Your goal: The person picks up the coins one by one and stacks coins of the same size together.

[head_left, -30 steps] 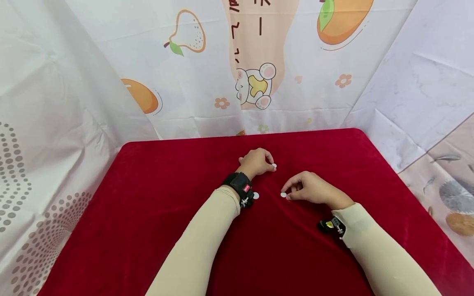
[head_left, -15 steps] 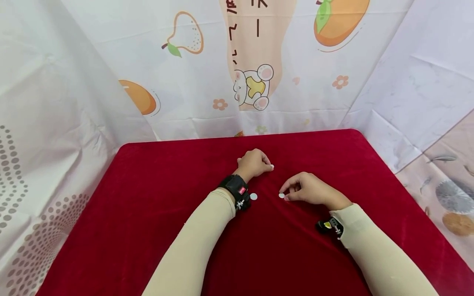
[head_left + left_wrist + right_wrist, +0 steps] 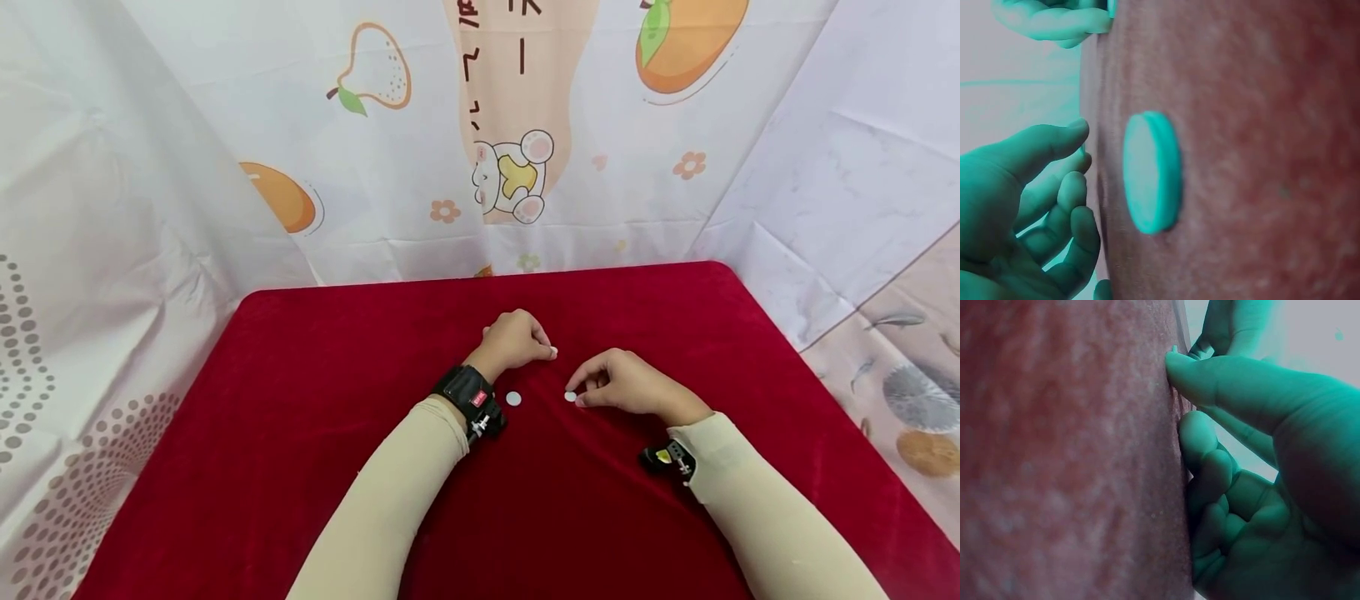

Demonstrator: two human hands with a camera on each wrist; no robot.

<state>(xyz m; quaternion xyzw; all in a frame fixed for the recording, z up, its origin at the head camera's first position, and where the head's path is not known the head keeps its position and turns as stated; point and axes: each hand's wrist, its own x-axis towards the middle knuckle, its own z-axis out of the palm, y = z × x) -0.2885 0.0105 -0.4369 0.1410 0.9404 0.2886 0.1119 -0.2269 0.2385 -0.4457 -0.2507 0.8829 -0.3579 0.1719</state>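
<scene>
Three small, round white discs are on the red cloth. My left hand (image 3: 513,340) pinches one white disc (image 3: 553,353) between thumb and fingertips, farther back. My right hand (image 3: 626,383), palm low to the cloth, pinches a second disc (image 3: 571,397) by its edge. The third disc (image 3: 513,398) lies flat, untouched, between my left wrist and right fingers. Close up in the left wrist view, that loose disc (image 3: 1150,172) shows a thick, smooth rim. There, the left fingers mostly hide their disc. In the right wrist view, my right thumb (image 3: 1210,378) covers nearly all of its disc.
A red velvet cloth (image 3: 315,367) covers the table, with a shallow crease near my right hand. Printed white curtains (image 3: 360,167) hang behind the table's far edge and along both sides. Black camera straps (image 3: 467,392) sit on my wrists.
My left hand has come slightly toward me with its disc, and the left wrist has drawn back from the loose disc. The right hand stays in place, holding its disc.
</scene>
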